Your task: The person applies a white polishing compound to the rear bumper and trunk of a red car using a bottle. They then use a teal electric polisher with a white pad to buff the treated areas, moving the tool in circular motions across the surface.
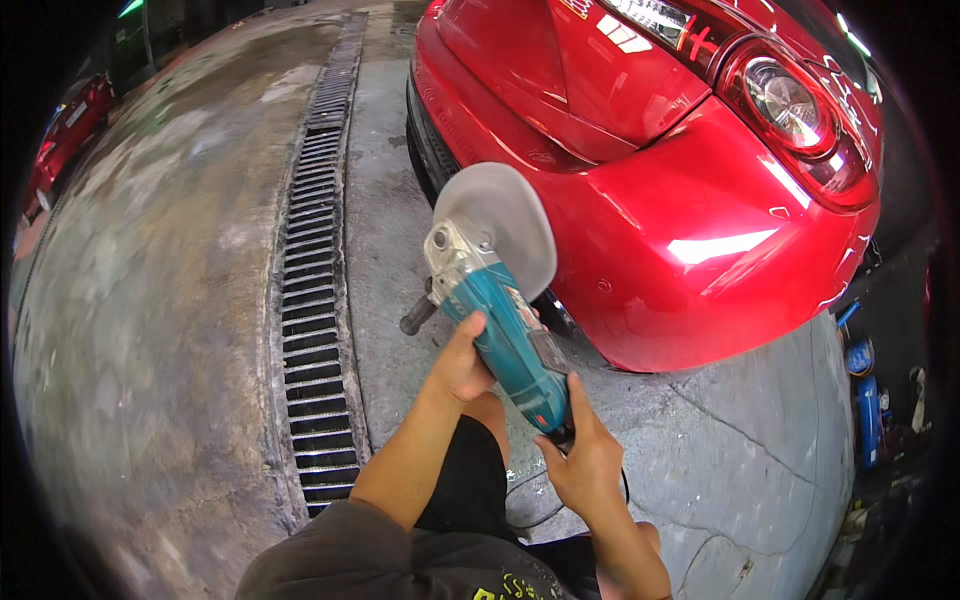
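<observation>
A teal car polisher [512, 340] with a metal head is held in both my hands, tilted up and to the left. My left hand [464, 362] is closed around the middle of its body. At the rear end, beside the cord, my right hand [588, 462] grips the housing. The pale round pad [512, 225] faces the red car's bumper [660, 270] and overlaps its lower edge; whether it touches the paint I cannot tell. A dark side handle [418, 316] sticks out to the left, with no hand on it.
A metal drain grate [312, 330] runs along the concrete floor on the left. A dark power cord [540, 520] hangs by my legs. The tail light [790, 105] is at the upper right. Blue containers [868, 420] stand at the far right, another red car [75, 130] at the far left.
</observation>
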